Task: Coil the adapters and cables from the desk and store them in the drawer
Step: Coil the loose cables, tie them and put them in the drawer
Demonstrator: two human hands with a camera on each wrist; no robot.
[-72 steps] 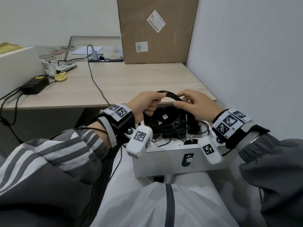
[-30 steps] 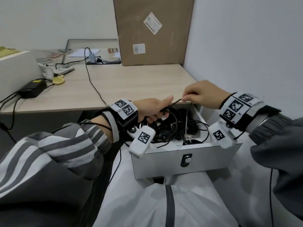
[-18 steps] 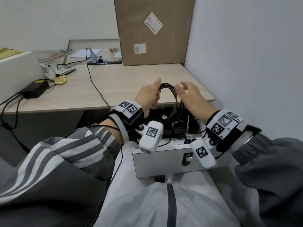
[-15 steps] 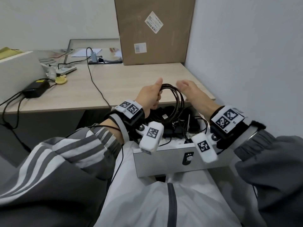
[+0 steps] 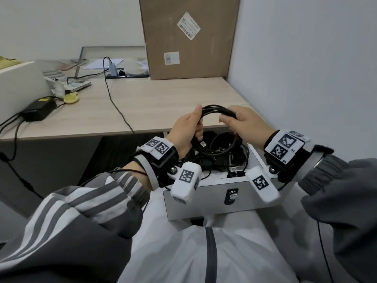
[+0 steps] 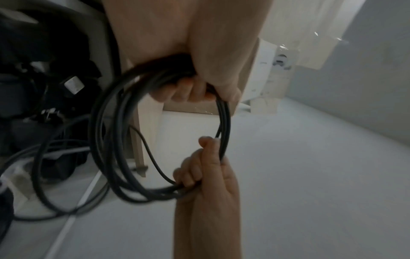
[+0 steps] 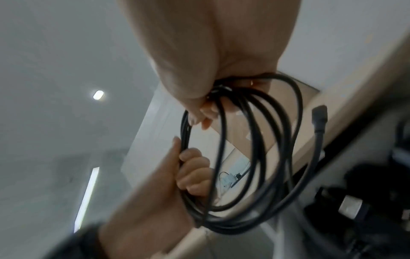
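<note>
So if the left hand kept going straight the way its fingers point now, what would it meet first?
Probably the right hand, which grips the far side of the same black cable coil that the left hand holds. Only the open loop separates them; depth is uncertain.

Grey sleeves [image 5: 336, 186] with white stripes, a white jacket front [image 5: 193, 252], and black wrist straps [image 5: 163, 158] bearing white square-coded tags and white camera blocks [image 5: 186, 181].

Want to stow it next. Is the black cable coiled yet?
Coiled: the cable hangs in several loops, gripped by the left hand and right hand above the open drawer.
</note>
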